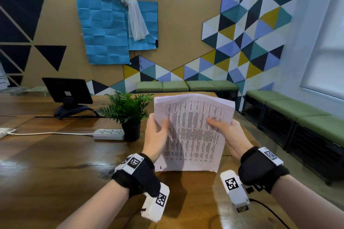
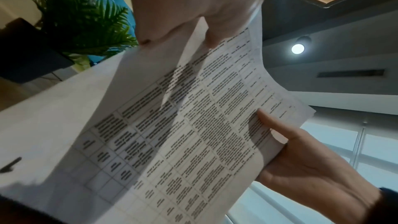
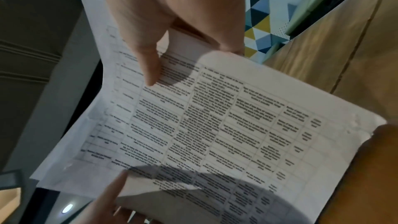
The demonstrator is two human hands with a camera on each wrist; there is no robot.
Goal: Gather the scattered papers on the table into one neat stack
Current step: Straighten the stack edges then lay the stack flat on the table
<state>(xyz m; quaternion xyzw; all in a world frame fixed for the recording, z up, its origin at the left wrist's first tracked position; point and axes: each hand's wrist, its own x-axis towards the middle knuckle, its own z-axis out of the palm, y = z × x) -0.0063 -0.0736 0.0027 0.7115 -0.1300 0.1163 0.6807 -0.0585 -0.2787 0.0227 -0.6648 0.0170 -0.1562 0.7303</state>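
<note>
**Both hands clamped on paper stack, held upright over table**

Head view: left hand (image 1: pixel 156 135) grips the left edge of the paper stack (image 1: pixel 193 132), thumb on the front sheet, fingers behind. Right hand (image 1: pixel 226 133) grips the right edge the same way, thumb across the print. Stack is white printed sheets, dense tabular text, thick enough to show a layered top edge; top bows back slightly. Bottom edge sits at or just above the wooden table (image 1: pixel 55 163), contact unclear. Table is glossy brown wood with visible grain. Behind the stack: potted fern (image 1: pixel 128 111) in a black pot, white power strip (image 1: pixel 108 134) beside it, black monitor (image 1: pixel 68 90) further left.

Left wrist view: left hand (image 2: pixel 193 6) pinches the sheets' edge, thumb on the printed face. Paper stack (image 2: pixel 172 125) curves, grid lines and text blurred. Right hand (image 2: pixel 312 168) wraps the opposite edge, thumb flat on the page.

Right wrist view: right hand (image 3: pixel 172 14) clamps the stack edge, thumb tip pressed on the print. Paper stack (image 3: pixel 215 125) fans slightly at one corner, sheets not flush. Left hand (image 3: pixel 107 202) holds the far edge.
</note>
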